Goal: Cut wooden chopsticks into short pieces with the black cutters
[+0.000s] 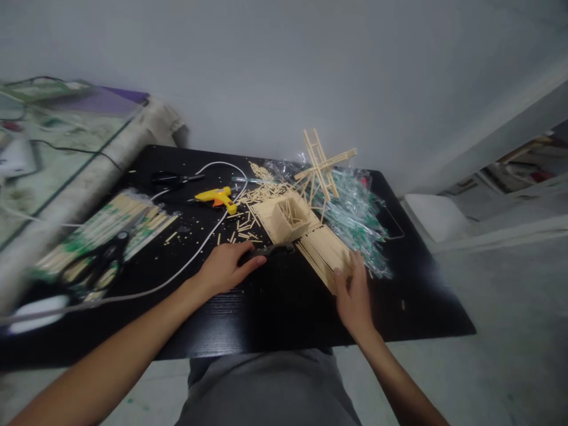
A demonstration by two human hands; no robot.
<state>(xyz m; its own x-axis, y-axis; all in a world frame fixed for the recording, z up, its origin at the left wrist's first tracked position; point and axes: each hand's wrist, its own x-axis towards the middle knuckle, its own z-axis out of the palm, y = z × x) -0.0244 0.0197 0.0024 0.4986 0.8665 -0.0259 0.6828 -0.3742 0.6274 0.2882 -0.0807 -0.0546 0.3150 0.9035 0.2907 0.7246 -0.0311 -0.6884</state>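
Note:
My left hand [228, 266] is closed around the handles of dark pliers [280, 249], whose head points right, in front of a small wooden box [284, 222] built from sticks. Loose sticks stand inside the box. My right hand [355, 296] lies at the near end of a flat row of thin wooden sticks [323, 254]. Its thumb and fingers are apart and touch the sticks. Behind the box rises a windmill-like cross [318, 163] made of sticks. Many short cut pieces [248, 223] are scattered left of the box.
A yellow glue gun [217, 198] with a white cord lies on the black table [266, 319]. Scissors [104, 254] rest on packed sticks [102, 228] at the left; another dark-handled tool [173, 178] lies behind. Clear plastic wrappers [355, 207] are heaped at the right.

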